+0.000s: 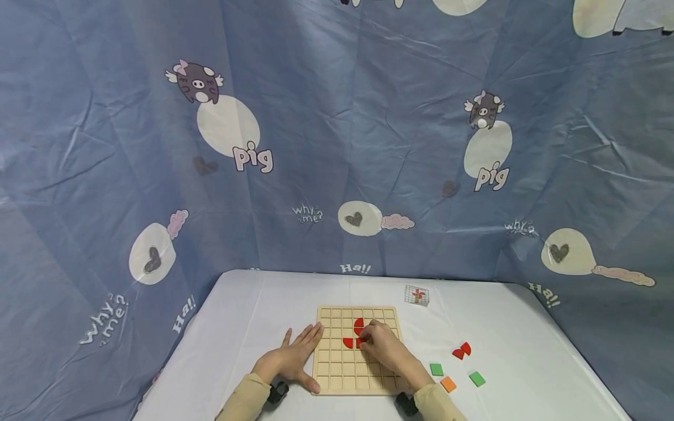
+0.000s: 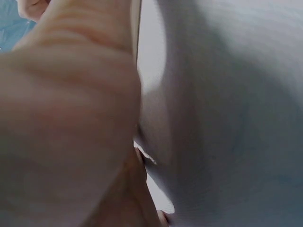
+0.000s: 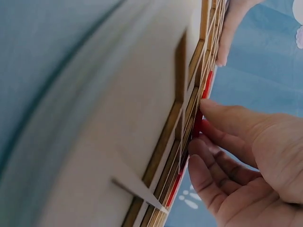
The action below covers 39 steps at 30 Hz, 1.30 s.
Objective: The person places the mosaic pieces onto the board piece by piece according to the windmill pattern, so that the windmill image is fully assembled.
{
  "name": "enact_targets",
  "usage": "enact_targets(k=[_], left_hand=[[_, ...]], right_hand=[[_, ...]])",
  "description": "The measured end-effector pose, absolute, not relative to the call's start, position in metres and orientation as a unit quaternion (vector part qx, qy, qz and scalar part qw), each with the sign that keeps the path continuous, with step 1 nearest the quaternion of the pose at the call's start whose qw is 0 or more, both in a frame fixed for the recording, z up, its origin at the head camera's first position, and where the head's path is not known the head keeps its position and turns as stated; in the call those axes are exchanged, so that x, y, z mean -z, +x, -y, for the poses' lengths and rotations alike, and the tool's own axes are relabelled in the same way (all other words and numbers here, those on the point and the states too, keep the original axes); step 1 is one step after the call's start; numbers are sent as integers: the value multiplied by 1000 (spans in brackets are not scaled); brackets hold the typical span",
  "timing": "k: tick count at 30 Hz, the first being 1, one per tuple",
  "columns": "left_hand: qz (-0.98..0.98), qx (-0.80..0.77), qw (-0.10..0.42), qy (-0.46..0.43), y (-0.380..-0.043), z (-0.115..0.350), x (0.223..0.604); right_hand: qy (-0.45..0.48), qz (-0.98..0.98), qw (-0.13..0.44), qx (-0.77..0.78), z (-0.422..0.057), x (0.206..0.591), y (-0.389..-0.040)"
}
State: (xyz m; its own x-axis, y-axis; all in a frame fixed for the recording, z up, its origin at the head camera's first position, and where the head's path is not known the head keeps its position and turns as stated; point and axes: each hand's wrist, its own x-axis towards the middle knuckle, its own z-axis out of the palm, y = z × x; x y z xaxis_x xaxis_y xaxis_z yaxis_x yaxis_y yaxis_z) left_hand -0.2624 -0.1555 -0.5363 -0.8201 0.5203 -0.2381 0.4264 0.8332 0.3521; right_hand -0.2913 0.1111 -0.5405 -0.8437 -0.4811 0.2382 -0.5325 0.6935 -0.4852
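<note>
We are seeing the fingers of the right hand (image 1: 387, 348) curling in close together, thumb and forefinger pinching a small red piece (image 1: 359, 344) at the board's surface, a little above its middle. The wrist view is showing that red between thumb and finger too, though the fingertips are hiding much of it.

The left hand (image 1: 296, 356) is gripping nothing that we are seeing; its fingers are spreading straight and wide, fingertips resting on the left edge of the wooden board (image 1: 334, 369) and the thumb lying at the near left corner.

Around the pinching fingers, we are finding more red rounded pieces sitting in the square cells: two (image 1: 359, 326) standing one below the other just beyond the fingers, and another (image 1: 348, 343) lying just to the left.

To the right of the board, two loose red pieces (image 1: 461, 351) are touching each other on the white desk (image 1: 279, 292). Nearer to us, a green square (image 1: 436, 369) is lying just beside an orange square (image 1: 448, 384), with a second green square (image 1: 477, 379) farther right. Beyond the board's far right corner, a gridded card (image 1: 417, 295) is showing a red figure. Behind everything, a blue cloth (image 1: 316, 146) printed with pigs is hanging.
</note>
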Motion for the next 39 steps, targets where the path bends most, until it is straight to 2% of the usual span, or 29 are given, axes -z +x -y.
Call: enact_targets(k=[39], left_hand=[[-944,-138,166,250,-264,154,537]], right_hand=[[291,911,28,-291,-116,539,-295]])
